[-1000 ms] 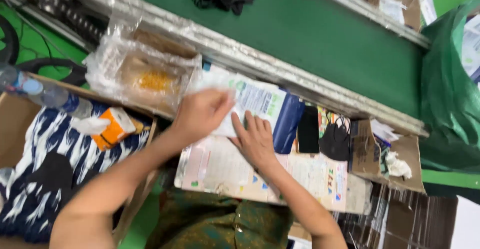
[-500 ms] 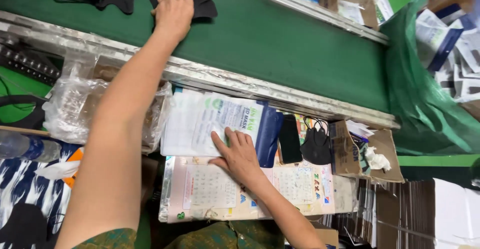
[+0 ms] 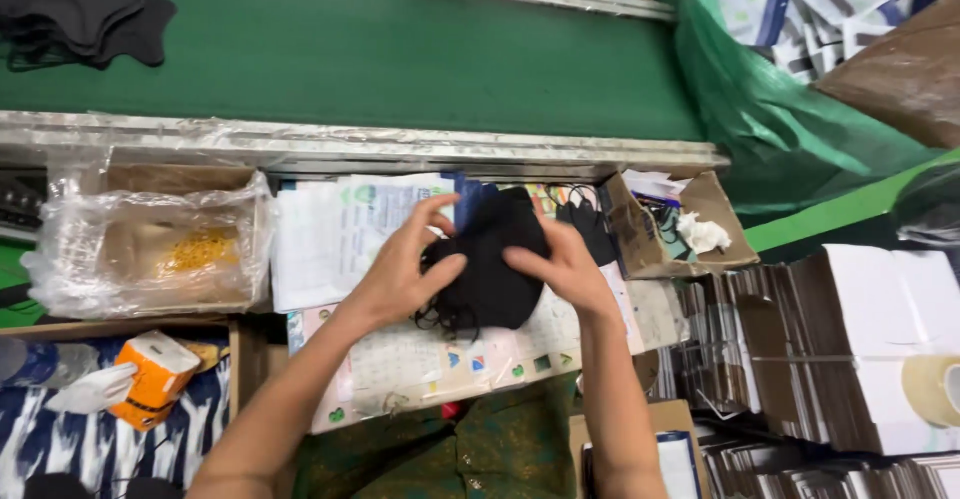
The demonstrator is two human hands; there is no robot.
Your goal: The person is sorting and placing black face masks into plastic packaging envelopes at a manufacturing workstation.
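Observation:
Both hands grip a stack of black face masks (image 3: 492, 259) above the work surface. My left hand (image 3: 405, 271) holds its left side, thumb on top, and my right hand (image 3: 565, 264) holds the right side. Thin black ear loops dangle below the stack. Under the hands lie white printed packaging sheets (image 3: 335, 229) and a colourful printed sheet (image 3: 450, 359). More black masks (image 3: 75, 14) lie on the green conveyor belt (image 3: 400, 49) at the far left.
A plastic-lined cardboard box (image 3: 150, 244) sits at left, an orange tissue pack (image 3: 155, 379) below it. A small cardboard box with scraps (image 3: 680, 229) stands at right, beside stacks of flat cartons (image 3: 840, 359), a tape roll (image 3: 935, 389) and a green bag (image 3: 780, 109).
My left hand has come back from the conveyor belt with black masks. My right hand has lifted off the sheets and joined it on the stack.

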